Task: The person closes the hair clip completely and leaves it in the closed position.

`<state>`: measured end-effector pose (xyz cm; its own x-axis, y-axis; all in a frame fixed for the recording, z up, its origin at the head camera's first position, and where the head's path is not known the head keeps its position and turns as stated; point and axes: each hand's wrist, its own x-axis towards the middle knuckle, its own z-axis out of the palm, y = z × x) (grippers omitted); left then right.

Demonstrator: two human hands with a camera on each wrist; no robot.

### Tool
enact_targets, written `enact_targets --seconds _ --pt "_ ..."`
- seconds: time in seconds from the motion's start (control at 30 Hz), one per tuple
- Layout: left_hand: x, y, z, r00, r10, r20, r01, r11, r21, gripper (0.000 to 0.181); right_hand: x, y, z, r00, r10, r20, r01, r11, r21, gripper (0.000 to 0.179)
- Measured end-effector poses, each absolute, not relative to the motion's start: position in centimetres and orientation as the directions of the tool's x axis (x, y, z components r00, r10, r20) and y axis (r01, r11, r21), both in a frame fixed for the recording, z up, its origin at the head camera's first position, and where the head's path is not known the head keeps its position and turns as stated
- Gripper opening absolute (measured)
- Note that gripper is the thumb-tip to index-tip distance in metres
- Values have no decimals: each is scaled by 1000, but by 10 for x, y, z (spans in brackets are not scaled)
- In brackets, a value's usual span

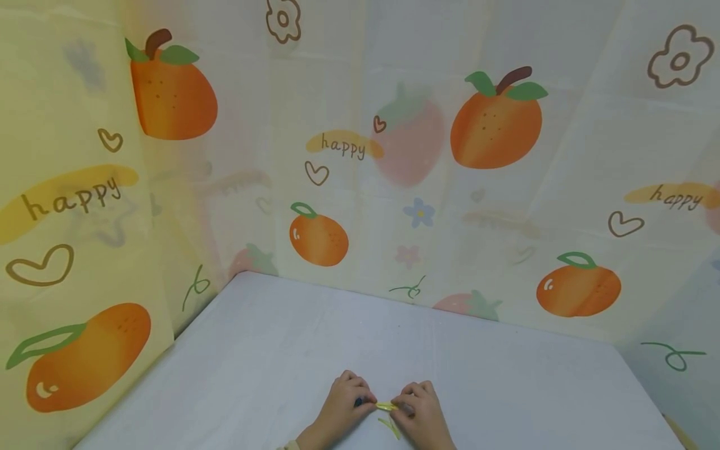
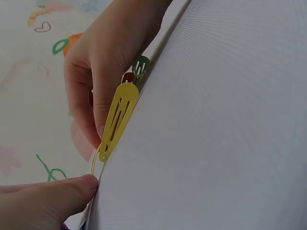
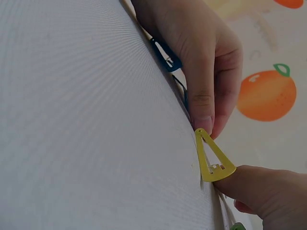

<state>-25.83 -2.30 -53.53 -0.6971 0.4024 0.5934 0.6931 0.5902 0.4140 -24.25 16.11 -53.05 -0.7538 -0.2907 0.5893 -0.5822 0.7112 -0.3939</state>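
A yellow snap hair clip [image 1: 385,406] is pinched between the thumb and fingers of my left hand [image 1: 344,401] and those of my right hand [image 1: 423,412]. Just below it, a second yellow hair clip [image 1: 389,429] lies on the table. Slots show in a yellow clip [image 2: 117,122] in the left wrist view. A dark blue hair clip [image 3: 166,55] is by my left hand. Green [image 2: 140,66] and dark red [image 2: 127,77] hair clips are by my right hand; whether these are held or lie on the table, I cannot tell.
The white table [image 1: 281,350] spreads out around both hands. Upright hanging sheets [image 1: 349,81] printed with oranges, hearts and "happy" stand along its back and left edges, with another at the right.
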Motion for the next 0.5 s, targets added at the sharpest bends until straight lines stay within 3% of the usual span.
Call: enact_targets --seconds 0.3,0.5 --pt "-261 -23 -536 -633 415 654 732 595 331 5 -243 163 -532 -779 -260 571 -555 710 -434 10" --pt "-259 -22 -536 -624 422 658 733 607 306 6 -242 163 -533 -772 -261 580 -560 711 -426 11"
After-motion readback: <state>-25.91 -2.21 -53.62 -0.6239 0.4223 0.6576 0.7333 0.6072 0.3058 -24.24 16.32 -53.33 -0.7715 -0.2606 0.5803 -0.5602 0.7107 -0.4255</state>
